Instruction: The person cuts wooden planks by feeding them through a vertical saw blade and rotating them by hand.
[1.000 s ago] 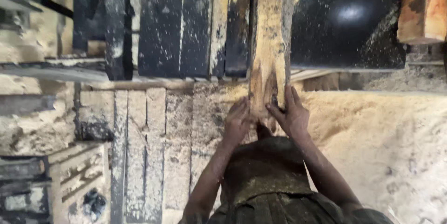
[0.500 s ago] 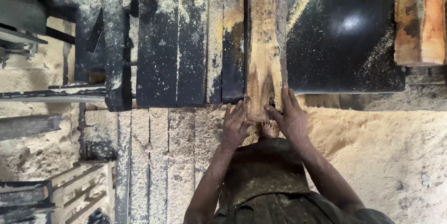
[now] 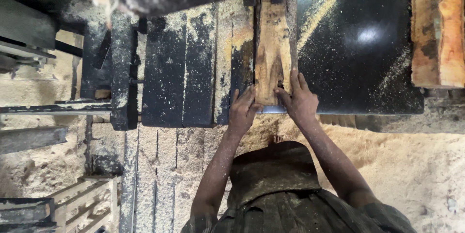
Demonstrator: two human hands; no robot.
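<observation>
Plank (image 3: 273,54): rough-sawn pale wood, matt. Surface (image 3: 368,68): dark, glossy metal, smooth, dusted with sawdust. Second slab (image 3: 438,29): raw orange wood, rough bark edge. Floor (image 3: 436,170): loose matt sawdust.

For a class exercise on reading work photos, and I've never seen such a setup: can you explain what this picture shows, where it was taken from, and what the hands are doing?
There is one view, taken from a camera worn on the person's head and looking straight down, so you see their own arms from above. There is no robot here, only two bare hands. The left hand and the right hand press on the near end of a rough wooden plank that lies lengthwise on a dark metal machine table dusted with sawdust. Neither hand has a closed grip; the fingers lie flat on the wood. Another rough timber piece rests at the table's right edge. Sawdust covers the floor below.
</observation>
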